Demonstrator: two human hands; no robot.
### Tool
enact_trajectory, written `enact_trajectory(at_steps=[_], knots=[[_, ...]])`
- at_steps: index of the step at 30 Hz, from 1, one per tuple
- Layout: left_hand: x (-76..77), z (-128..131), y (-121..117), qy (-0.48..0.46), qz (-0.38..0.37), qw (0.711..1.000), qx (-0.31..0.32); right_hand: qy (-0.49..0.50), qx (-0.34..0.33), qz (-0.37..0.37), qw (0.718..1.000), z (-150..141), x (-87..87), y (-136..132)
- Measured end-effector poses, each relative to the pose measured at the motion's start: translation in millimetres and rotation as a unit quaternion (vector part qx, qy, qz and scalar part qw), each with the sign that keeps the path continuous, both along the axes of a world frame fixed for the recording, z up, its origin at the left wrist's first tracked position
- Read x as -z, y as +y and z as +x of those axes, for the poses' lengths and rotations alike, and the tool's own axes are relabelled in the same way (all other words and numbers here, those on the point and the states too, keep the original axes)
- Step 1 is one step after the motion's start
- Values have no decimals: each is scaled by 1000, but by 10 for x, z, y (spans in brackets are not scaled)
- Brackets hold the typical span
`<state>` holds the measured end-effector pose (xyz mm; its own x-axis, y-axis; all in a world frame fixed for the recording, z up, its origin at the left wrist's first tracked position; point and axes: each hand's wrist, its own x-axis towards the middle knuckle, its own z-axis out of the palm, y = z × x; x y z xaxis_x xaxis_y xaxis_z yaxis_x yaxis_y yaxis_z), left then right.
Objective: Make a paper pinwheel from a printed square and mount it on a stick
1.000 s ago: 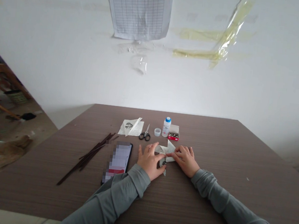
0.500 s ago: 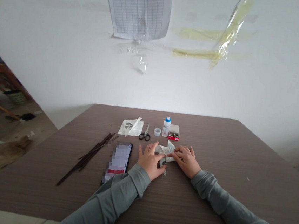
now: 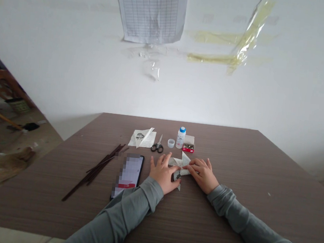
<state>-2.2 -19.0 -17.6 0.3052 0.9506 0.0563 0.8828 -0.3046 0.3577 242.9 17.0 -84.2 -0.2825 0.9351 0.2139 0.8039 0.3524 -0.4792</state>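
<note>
Two hands (image 3: 163, 174) (image 3: 203, 175), one folded paper (image 3: 179, 164), one scissors (image 3: 157, 147), one bottle (image 3: 181, 138), one phone (image 3: 127, 176).

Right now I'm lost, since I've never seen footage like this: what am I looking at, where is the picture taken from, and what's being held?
This picture comes from a camera worn on a person's head, looking forward and down, so you see roughly what they see. The two grey-sleeved arms are theirs. Their left hand and right hand meet on a folded paper on a brown table. Both hands rest on it, though whether they grip it is hard to tell. Beyond them lie a paper sheet, scissors, a white bottle and a small red box. To the left are dark sticks and a phone, its screen blurred.
</note>
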Motion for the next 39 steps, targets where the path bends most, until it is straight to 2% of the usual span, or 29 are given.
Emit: enact_trajectory(at_steps=[6,13,17,21,29,39], knots=[[7,6,-3,5,1,1000,-8,-23,8,26,999,-13,16,-5],[-8,6,4,0,3,1000,-5,-22,-2,-2,1000,-5,3,13],[-27,11,1,9,-5,1000,-6,-13,-2,5,1000,-3,23,4],[-12,17,25,2,-6,1000,-11,-6,-1,13,1000,-4,27,-1],[16,7,72,6,-5,1000,-7,3,4,-16,1000,-24,13,-26],[-49,38,64,38,-36,999,-3,-1,15,-19,1000,-32,-13,-8]])
